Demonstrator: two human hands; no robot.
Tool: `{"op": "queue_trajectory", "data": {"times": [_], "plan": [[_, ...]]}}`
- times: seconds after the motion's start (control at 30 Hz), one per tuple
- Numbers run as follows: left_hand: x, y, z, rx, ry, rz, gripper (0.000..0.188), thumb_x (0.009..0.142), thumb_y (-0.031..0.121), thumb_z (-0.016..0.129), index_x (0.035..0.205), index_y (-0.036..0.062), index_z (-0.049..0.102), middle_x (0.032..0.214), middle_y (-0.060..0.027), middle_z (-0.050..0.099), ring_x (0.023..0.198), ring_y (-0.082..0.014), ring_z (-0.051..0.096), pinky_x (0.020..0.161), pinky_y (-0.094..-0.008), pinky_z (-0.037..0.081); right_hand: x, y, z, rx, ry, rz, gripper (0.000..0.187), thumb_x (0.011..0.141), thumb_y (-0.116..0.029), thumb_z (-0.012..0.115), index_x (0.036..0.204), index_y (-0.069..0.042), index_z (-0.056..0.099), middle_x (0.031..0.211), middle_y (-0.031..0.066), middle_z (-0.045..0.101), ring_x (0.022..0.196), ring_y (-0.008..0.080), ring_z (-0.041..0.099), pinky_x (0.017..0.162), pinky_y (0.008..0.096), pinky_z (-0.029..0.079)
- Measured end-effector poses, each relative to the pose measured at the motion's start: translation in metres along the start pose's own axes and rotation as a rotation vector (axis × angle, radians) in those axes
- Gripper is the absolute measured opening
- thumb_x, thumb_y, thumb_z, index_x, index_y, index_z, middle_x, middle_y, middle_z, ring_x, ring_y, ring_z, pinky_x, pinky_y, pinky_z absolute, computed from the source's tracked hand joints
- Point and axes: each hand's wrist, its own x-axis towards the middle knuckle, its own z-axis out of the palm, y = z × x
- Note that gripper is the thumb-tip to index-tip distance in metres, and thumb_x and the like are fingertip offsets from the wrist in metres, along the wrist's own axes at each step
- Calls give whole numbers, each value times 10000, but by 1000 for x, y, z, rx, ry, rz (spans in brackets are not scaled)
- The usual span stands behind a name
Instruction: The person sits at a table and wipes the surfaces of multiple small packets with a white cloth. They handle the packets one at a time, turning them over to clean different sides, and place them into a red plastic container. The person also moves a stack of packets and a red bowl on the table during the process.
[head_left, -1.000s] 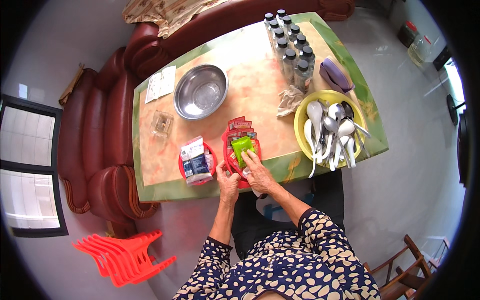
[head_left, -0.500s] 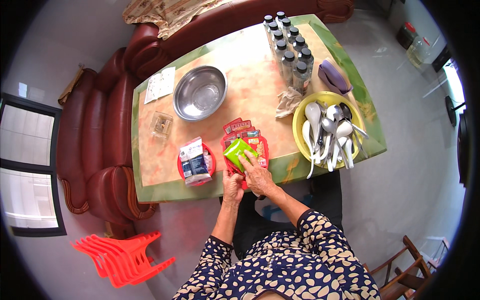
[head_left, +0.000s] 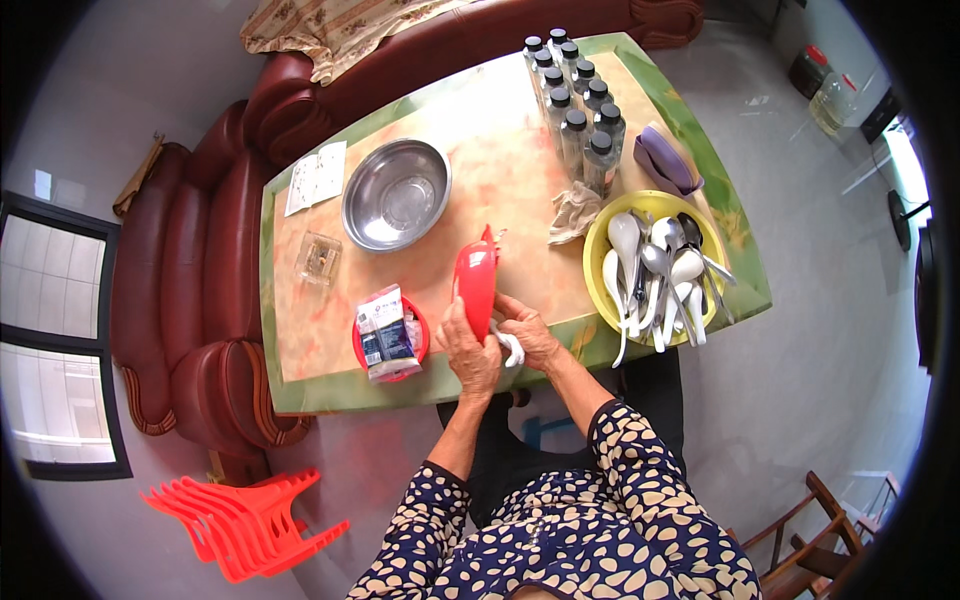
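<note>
A red plastic dish (head_left: 474,275) is tipped up on its side, its outer face turned to the left, above the table's near edge. My left hand (head_left: 470,350) is closed round its lower end. Close against the dish's other side is my right hand (head_left: 532,335), with fingers curled and partly hidden. Beneath those fingers a curved white object (head_left: 510,348) sticks out, too small to name. The packets cannot be seen behind the dish. To the left stands a round red dish (head_left: 424,340) holding a white and dark-blue packet (head_left: 388,335).
On the table (head_left: 310,385) are a steel basin (head_left: 395,195), a clear box (head_left: 318,259), paper (head_left: 316,178), several black-capped bottles (head_left: 574,140), a crumpled cloth (head_left: 574,212), a purple holder (head_left: 666,160) and a yellow basin (head_left: 592,260) of spoons. Red plastic stools (head_left: 240,520) stand lower left.
The red dish has been lifted and tipped onto its side by my left hand. The green packet and red packets have gone out of sight. A white object now shows by my right hand.
</note>
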Motion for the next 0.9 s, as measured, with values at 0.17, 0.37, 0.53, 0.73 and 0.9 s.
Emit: {"op": "queue_trajectory", "data": {"times": [0.17,0.37,0.53,0.73,0.9], "plan": [[-7,35,23,144,-195,65,801,644,3,666,1393,89,395,1323,-139,402,1181,-402,384,989,-477,425,-5,-8,-37,24,191,-71,418,857,40,597,1269,-3,541,1134,92,645,947,178,650,815,299,551],[-17,36,33,216,-223,128,750,662,-26,638,1372,108,438,1311,-127,421,1152,-403,396,941,-470,458,-9,-5,-60,-135,328,-156,455,800,83,518,1248,8,550,1103,86,652,874,168,653,752,277,541],[-11,24,25,173,-226,198,731,664,-37,625,1361,101,455,1293,-134,444,1126,-389,410,973,-445,427,-5,1,-70,-750,539,-305,524,731,-17,479,1246,73,509,1075,234,625,963,355,600,862,401,490],[-6,11,14,129,-271,234,839,604,20,760,1376,91,442,1275,-134,462,1142,-362,432,981,-428,438,-13,-7,-63,-1081,568,-269,575,727,-82,483,1279,77,450,1165,344,506,1098,458,476,987,456,394],[-5,-8,19,198,-296,358,863,585,56,789,1372,90,437,1230,-130,472,1134,-339,454,931,-406,488,-27,-3,-36,-1251,644,-339,609,761,-39,498,1355,40,388,1228,310,449,1155,426,442,1029,424,375]]}}
